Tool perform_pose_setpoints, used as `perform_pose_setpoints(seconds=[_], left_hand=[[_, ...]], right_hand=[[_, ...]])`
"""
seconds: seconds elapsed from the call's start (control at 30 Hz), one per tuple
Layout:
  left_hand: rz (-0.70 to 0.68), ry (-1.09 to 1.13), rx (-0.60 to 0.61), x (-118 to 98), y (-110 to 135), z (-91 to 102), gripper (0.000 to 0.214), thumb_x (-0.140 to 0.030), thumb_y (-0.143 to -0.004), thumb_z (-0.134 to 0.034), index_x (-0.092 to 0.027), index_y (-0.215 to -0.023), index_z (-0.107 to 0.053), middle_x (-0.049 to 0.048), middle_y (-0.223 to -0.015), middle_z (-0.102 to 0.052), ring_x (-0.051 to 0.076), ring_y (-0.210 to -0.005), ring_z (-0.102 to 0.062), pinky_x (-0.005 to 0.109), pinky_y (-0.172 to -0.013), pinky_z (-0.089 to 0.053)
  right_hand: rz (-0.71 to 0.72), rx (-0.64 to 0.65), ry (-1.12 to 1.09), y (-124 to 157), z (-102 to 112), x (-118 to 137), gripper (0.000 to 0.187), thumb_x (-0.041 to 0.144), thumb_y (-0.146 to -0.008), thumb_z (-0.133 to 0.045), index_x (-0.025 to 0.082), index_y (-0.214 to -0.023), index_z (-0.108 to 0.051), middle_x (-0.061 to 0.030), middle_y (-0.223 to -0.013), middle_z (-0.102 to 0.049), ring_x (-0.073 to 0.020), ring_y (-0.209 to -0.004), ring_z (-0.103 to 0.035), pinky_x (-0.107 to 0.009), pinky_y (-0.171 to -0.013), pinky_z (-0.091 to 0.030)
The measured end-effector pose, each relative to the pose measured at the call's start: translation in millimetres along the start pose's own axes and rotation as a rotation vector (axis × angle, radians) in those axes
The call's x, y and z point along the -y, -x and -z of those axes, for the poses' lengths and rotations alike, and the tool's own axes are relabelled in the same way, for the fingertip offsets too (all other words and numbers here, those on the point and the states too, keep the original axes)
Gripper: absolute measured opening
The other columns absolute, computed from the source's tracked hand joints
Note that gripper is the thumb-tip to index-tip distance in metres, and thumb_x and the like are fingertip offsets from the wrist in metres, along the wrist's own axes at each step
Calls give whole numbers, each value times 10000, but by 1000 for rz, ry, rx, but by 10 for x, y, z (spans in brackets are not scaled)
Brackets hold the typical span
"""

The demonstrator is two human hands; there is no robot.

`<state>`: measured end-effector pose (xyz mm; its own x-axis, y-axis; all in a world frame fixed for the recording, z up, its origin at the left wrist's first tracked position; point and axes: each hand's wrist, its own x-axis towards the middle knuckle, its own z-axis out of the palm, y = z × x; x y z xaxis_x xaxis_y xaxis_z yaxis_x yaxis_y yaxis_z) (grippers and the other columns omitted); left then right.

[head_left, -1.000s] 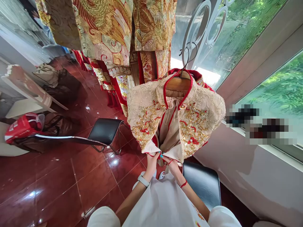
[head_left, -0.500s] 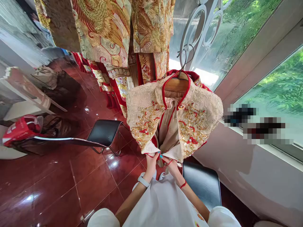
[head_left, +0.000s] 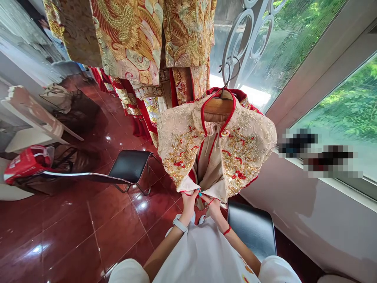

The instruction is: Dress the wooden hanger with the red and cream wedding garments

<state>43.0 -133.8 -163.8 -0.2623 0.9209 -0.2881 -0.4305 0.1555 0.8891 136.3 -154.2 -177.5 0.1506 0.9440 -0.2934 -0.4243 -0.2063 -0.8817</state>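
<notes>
A cream jacket [head_left: 241,145] with gold and red embroidery and red trim hangs open on a wooden hanger [head_left: 219,105] in front of me. My left hand [head_left: 189,199] pinches the lower edge of its left front panel. My right hand [head_left: 212,204] pinches the lower edge of the right front panel beside it, fingers closed on the cloth. The two hands nearly touch at the garment's opening. A white wristband is on my left wrist and a red string on my right.
More gold and red embroidered garments [head_left: 132,43] hang above and behind. A black chair [head_left: 129,165] stands to the left, another black seat [head_left: 250,228] to the right under the window ledge [head_left: 338,184]. A red bag [head_left: 26,163] lies at far left on the red tiled floor.
</notes>
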Motion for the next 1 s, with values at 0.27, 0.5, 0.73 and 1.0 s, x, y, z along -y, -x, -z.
perform_pose_setpoints(seconds=[0.27,0.5,0.73,1.0], left_hand=[[-2,20,-4,-48,21,-35,523,-348,-540,-915,-149,-976,-706,95,-926,-765,215,-848,-697,368,-843,-546],[3,51,-52,21,-2,-29,526,-352,-534,-916,-143,-970,-707,97,-920,-765,224,-865,-703,372,-848,-550],[13,35,-41,25,-10,-47,532,-331,-535,-917,-154,-991,-710,97,-942,-771,233,-886,-714,378,-876,-548],[111,-73,77,151,-102,184,459,-334,-547,-887,-167,-942,-723,72,-862,-774,251,-904,-721,386,-907,-527]], right_hand=[[4,-5,-24,17,1,-4,213,377,-568,-873,230,-665,-752,-36,-775,-765,-252,-813,-708,-389,-839,-594],[27,-45,18,-1,-11,-50,230,362,-570,-857,229,-737,-772,-31,-771,-760,-232,-791,-692,-377,-836,-582],[52,-98,24,7,-18,-59,136,338,-610,-824,242,-680,-759,-31,-754,-760,-230,-798,-681,-360,-815,-576],[-39,-98,15,-156,142,-280,311,464,-541,-842,217,-559,-654,-12,-580,-667,-159,-536,-549,-312,-568,-509]])
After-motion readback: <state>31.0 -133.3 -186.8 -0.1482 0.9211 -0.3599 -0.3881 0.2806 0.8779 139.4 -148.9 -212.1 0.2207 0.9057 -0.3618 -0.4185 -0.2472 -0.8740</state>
